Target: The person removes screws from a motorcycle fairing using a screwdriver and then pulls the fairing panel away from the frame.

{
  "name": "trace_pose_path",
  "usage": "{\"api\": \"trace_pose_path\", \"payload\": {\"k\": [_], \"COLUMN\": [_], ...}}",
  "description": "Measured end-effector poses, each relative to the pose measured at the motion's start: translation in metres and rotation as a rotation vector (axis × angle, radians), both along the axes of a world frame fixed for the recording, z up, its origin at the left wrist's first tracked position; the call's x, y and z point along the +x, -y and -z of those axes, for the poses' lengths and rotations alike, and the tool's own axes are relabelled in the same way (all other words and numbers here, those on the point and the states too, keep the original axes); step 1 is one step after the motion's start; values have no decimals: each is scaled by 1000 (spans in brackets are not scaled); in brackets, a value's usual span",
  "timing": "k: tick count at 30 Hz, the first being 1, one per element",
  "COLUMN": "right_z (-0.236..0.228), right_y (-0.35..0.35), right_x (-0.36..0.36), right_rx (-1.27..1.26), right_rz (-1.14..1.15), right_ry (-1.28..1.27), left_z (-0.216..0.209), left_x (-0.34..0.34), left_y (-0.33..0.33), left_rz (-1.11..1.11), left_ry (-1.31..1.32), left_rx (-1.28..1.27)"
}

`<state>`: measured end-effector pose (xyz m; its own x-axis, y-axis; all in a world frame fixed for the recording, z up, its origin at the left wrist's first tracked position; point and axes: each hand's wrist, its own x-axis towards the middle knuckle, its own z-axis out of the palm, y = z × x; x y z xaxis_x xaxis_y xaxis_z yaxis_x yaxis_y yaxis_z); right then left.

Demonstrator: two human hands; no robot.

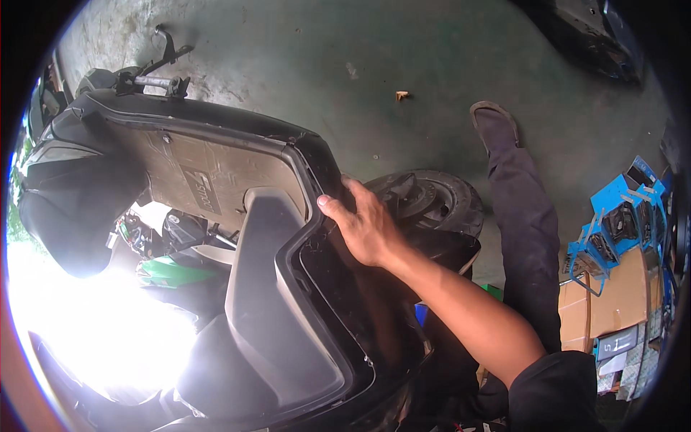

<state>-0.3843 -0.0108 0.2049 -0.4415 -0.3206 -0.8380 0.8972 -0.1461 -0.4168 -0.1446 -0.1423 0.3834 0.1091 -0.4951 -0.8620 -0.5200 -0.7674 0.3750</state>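
The large black body panel [360,309] of a motor scooter fills the left and middle of the head view. My right hand [366,229] is closed on its raised edge, thumb lying on the near face and fingers curled over the far side, tips partly hidden. A brown-grey inner panel [216,162] and a grey, tapering centre cover [270,288] lie left of that edge. Just beyond the hand is a black wheel [461,205], partly covered by bodywork. My left hand does not show.
My leg in dark trousers [529,237] stretches forward over the green-grey floor [288,57]. At right stand cardboard boxes [619,295] with blue-backed packs [612,194]. Another dark vehicle part [597,36] sits far right. Green bodywork [176,272] shows left, near strong glare.
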Motion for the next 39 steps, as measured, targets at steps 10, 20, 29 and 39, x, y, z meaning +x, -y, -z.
{"api": "trace_pose_path", "payload": {"k": [10, 20, 29, 39], "right_z": [-4, -10, -36, -70], "right_y": [0, -22, -172, -205], "right_x": [-3, 25, 176, 402], "right_rx": [-78, 136, 632, 865], "right_rz": [28, 21, -412, -541], "right_ry": [109, -161, -356, -7], "left_z": [-15, -23, 4, 70], "left_x": [25, 55, 123, 185], "left_y": [0, 6, 21, 52], "left_rz": [-19, -38, -30, 45], "left_ry": [25, -45, -228, -763], "left_rx": [-10, 8, 48, 175]}}
